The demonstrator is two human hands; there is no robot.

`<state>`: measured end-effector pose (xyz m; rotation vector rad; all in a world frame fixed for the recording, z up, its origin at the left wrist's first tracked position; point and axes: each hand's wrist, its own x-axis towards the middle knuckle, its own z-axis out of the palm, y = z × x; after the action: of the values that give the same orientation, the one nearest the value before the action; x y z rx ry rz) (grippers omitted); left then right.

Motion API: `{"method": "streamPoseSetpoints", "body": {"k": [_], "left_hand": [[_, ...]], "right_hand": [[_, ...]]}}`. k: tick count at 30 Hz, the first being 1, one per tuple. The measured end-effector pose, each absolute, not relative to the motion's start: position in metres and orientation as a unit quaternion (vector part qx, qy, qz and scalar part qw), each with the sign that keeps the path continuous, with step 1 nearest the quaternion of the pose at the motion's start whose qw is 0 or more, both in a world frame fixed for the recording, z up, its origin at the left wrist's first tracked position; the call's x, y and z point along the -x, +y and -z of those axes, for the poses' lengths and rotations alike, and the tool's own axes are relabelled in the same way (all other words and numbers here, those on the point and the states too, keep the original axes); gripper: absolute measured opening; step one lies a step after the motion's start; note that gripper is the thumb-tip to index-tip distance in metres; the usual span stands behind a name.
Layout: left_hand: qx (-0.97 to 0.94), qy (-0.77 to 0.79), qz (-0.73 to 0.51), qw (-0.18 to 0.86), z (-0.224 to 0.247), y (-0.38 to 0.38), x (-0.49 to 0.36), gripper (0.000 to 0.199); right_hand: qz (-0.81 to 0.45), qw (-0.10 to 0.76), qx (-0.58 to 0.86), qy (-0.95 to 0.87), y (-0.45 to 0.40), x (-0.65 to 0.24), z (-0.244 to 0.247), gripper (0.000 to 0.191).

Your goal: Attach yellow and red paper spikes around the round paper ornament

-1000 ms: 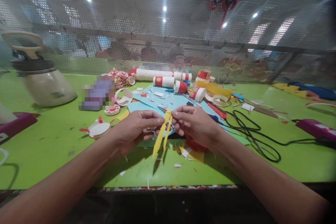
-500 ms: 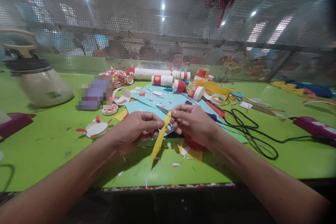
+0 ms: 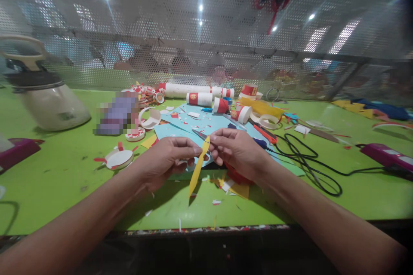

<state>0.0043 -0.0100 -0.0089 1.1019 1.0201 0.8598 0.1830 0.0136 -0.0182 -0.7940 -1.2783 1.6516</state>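
Between my two hands is a narrow yellow paper cutout (image 3: 197,172), pointed at its lower end, with small dark marks near the top. My left hand (image 3: 176,154) pinches its left edge between thumb and fingers. At the upper end, the fingertips of my right hand (image 3: 230,146) close on it. Both hands are raised over the near part of the table. Behind them, scissors (image 3: 199,134) lie on light blue paper (image 3: 180,117), their handles mostly hidden by my hands. Yellow and white paper scraps (image 3: 227,184) are scattered below my right hand.
Paper cups (image 3: 199,98) and tape rolls (image 3: 269,122) lie behind the blue paper. A black cable (image 3: 309,157) loops on the right near a purple power strip (image 3: 387,157). At left are a large pale jug (image 3: 53,107), a phone (image 3: 116,114) and a cut cup base (image 3: 119,158).
The yellow cutout has turned slightly, so its lower tip sits a little further right and its body looks narrower. Both hands keep nearly the same place and grip.
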Motion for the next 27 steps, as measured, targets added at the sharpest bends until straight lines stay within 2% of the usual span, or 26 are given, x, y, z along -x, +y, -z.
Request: {"method": "streamPoseSetpoints", "body": {"k": [27], "left_hand": [[-0.504, 0.466, -0.381, 0.619, 0.0114, -0.0089, -0.005, 0.017]], "right_hand": [[-0.656, 0.441, 0.326, -0.518, 0.011, -0.181, 0.0159, 0.017]]}}
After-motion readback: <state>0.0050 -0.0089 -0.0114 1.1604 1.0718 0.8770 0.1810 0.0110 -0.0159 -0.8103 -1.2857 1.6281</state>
